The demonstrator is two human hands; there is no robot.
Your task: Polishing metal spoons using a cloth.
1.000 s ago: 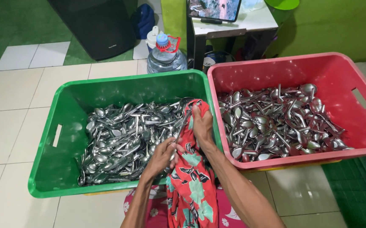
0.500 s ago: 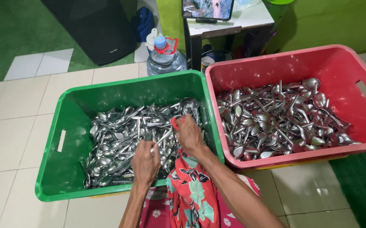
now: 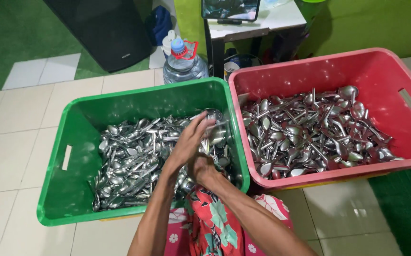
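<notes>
Spoons (image 3: pixel 134 156), too many to count, fill my green crate (image 3: pixel 72 114) on the tiled floor. My left hand (image 3: pixel 189 142) reaches over them, fingers spread; my right hand (image 3: pixel 200 167) sits beneath it, grip hidden. One red crate (image 3: pixel 309 71) alongside holds another heap.

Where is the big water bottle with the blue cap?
In the head view, the water bottle stands on the floor behind the green crate, left of the small white table.

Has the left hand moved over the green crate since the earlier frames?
Yes. The left hand has gone from the green crate's near edge up and right toward its far right corner, over the spoons.
</notes>
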